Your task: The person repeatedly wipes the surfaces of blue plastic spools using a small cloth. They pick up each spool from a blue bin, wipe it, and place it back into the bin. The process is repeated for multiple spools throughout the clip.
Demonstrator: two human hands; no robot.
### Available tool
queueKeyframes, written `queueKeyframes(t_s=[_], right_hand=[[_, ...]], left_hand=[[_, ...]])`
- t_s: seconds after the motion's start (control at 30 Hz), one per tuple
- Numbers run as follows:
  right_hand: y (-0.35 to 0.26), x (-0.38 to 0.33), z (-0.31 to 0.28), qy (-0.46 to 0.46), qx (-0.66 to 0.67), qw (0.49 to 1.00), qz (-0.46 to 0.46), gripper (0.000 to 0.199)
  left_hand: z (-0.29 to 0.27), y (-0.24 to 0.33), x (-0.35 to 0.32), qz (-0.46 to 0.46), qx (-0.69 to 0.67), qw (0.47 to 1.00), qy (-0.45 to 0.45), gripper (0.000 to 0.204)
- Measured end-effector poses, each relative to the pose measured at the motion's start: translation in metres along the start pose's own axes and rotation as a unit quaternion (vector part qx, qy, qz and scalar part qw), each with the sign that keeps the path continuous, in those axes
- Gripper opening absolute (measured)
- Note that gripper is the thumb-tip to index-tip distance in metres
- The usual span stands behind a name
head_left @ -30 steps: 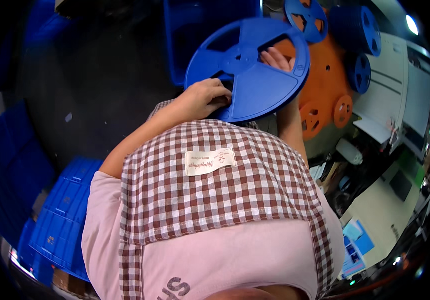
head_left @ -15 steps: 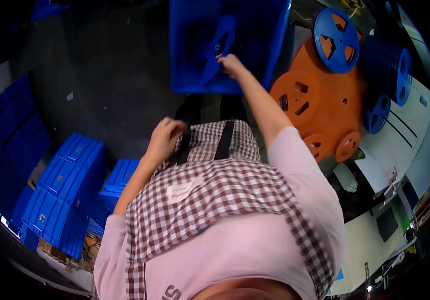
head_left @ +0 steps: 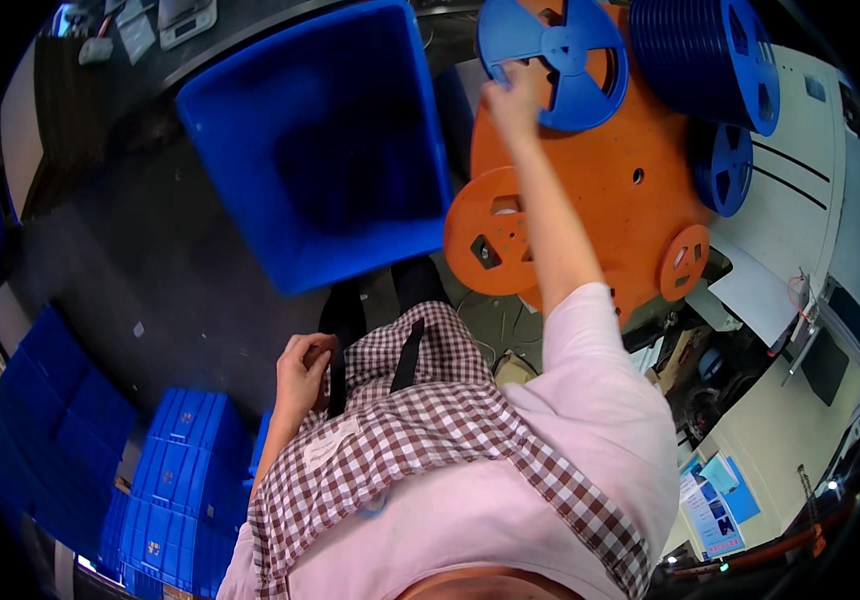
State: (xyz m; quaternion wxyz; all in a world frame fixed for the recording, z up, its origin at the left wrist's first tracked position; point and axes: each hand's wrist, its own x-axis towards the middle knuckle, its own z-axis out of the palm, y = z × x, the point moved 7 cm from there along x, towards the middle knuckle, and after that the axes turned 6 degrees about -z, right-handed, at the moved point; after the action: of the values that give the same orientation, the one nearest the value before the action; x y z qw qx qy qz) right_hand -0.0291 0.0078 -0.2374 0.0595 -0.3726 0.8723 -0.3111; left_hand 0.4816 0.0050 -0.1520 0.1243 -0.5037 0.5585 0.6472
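My right hand, slightly blurred, reaches forward to the lower left rim of a blue spoked reel disc. Its fingers close on that rim. The disc lies over a broad orange round plate. Near my right forearm is a smaller orange disc with cut-outs. My left hand rests by my checked apron, fingers curled together, with nothing visible in them. A deep blue bin stands in front of me; its dark inside hides any contents.
A row of blue discs and another blue reel stand at the right, beside a pale machine surface. Stacked blue crates sit at the lower left. A scale lies on the dark bench at the far left.
My right hand has left the bin, where it was at a blue curved piece, and moved right to the blue reel disc. The view has turned; my left hand stays by the apron.
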Motion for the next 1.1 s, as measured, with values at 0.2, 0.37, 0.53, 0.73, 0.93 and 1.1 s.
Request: queueKeyframes(t_s=[0.2, 0.37, 0.53, 0.73, 0.93, 1.1], right_hand=[[0.088, 0.061, -0.061, -0.206, -0.396, 0.882, 0.149, 0.092], [0.046, 0.039, -0.047, -0.224, -0.354, 0.897, 0.144, 0.078], [-0.045, 0.009, -0.072, -0.179, 0.182, 0.96, 0.113, 0.063], [-0.163, -0.139, -0.065, -0.248, 0.7, 0.627, 0.235, 0.048], [-0.225, -0.2, -0.048, -0.23, 0.687, 0.642, 0.251, 0.053], [-0.232, -0.212, -0.041, -0.277, 0.654, 0.682, 0.175, 0.051]], left_hand=[[-0.007, -0.006, -0.017, -0.02, 0.024, 0.999, -0.018, 0.023], [-0.029, -0.011, -0.023, -0.011, 0.021, 1.0, 0.013, 0.022], [-0.06, 0.021, 0.019, 0.104, -0.083, 0.99, 0.055, 0.02], [-0.06, 0.136, 0.062, 0.405, -0.098, 0.903, 0.105, 0.023], [-0.045, 0.218, 0.042, 0.651, -0.022, 0.722, 0.233, 0.026], [-0.032, 0.214, 0.038, 0.664, 0.016, 0.691, 0.285, 0.024]])
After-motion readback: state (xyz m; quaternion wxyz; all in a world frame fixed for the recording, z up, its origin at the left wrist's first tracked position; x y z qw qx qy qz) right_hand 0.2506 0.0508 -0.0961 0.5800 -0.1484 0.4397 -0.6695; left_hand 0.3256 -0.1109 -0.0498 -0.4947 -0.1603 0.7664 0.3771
